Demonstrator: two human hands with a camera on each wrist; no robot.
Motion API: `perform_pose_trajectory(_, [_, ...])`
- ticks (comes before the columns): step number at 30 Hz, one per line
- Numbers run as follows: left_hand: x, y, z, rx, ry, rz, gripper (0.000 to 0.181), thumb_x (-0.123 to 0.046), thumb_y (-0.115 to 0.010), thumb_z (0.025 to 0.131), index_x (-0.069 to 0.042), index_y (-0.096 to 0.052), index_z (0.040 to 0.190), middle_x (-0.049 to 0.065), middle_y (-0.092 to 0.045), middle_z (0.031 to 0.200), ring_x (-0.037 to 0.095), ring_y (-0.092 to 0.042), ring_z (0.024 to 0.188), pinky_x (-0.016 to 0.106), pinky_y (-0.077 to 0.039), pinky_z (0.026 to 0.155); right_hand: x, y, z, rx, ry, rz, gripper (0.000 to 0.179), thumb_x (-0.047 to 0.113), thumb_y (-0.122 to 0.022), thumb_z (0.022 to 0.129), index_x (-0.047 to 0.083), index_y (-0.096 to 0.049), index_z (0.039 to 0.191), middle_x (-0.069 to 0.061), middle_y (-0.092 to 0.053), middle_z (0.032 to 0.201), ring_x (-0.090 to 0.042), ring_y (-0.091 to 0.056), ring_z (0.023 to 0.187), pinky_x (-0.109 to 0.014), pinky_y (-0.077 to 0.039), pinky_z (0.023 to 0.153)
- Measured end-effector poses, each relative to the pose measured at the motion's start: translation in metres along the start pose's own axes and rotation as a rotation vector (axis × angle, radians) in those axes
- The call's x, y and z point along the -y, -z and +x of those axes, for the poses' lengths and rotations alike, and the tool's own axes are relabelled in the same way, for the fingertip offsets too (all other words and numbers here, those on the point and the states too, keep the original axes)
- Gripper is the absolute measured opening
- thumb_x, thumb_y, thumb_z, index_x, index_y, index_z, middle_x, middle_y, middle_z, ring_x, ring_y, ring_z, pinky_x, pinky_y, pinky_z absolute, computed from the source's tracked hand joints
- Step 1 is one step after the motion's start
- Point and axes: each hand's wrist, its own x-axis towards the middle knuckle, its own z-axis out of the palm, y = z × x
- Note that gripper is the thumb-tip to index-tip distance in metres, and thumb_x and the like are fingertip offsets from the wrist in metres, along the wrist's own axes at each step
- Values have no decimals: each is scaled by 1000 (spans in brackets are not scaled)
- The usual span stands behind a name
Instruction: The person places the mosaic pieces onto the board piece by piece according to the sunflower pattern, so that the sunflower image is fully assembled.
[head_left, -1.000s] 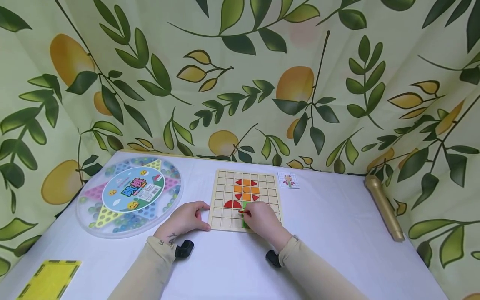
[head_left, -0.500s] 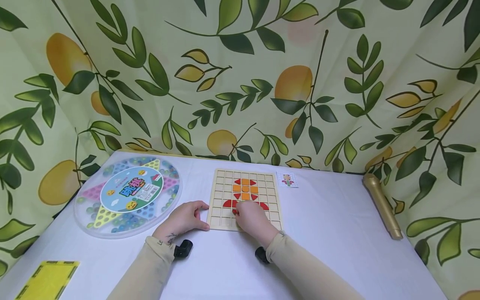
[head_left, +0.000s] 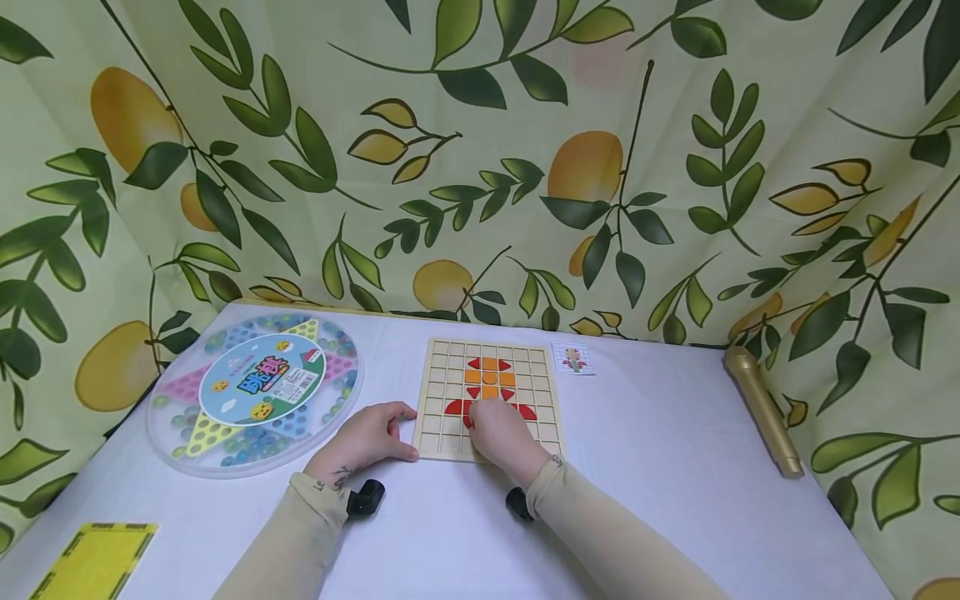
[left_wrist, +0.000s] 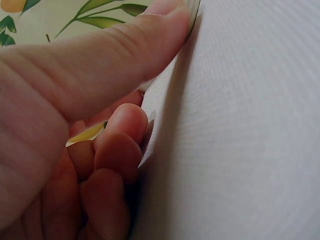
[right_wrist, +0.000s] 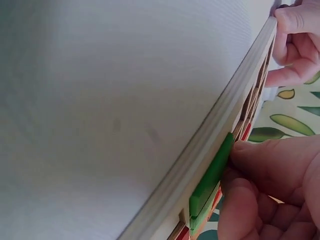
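Note:
A square wooden grid board (head_left: 442, 354) lies on the table, bearing orange tiles (head_left: 490, 365), small red triangles and red curved pieces (head_left: 528, 412). My left hand (head_left: 363, 437) grips the board's left edge and near corner with thumb and forefinger; the left wrist view has its thumb (left_wrist: 125, 50) on the corner and other fingers curled. Over the lower middle of the grid, my right hand (head_left: 510, 437) pinches a small red piece (head_left: 467, 421) against the board, mostly hidden by the fingers. Beside that thumb, a green piece (right_wrist: 212, 175) shows in the right wrist view.
A printed pattern card (head_left: 573, 359) lies right of the board. Left stands a round Chinese checkers set (head_left: 262, 379) with marbles under a clear lid. A yellow panel (head_left: 93, 558) is at front left, a gold-coloured rod (head_left: 761, 410) at far right. A leaf-patterned curtain (head_left: 480, 167) hangs behind.
My right hand has moved left and down onto the grid with the red piece, uncovering a red curved piece on the right. My left hand keeps its grip on the board.

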Motion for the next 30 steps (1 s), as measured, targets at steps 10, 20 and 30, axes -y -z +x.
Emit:
perform_pose_trajectory(10, [1, -1, 0, 4, -6, -1, 58, -20, -86, 60, -14, -62, 112, 2, -48, 64, 15, -43, 56, 26, -33, 54, -2, 2, 0, 29, -18, 8, 16, 8, -63, 83, 9, -63, 67, 1, -50, 57, -15, -46, 57, -24, -38, 53])
perform_pose_trajectory(20, [1, 0, 0, 2, 9, -10, 57, -20, -85, 60, -15, -62, 112, 2, -48, 64, 15, -42, 56, 27, -32, 53, -4, 5, -1, 40, -22, 52, 24, 4, -61, 82, 10, -58, 60, -1, -48, 54, -15, -45, 55, -24, -36, 49])
perform_pose_trajectory(30, [-1, 1, -1, 4, 10, -4, 57, -20, -85, 60, -14, -62, 112, 2, -48, 63, 15, -42, 56, 27, -32, 53, -5, 5, 0, 32, -16, 66, 22, 4, -62, 81, 11, -59, 60, 1, -50, 54, -15, -45, 54, -23, -35, 48])
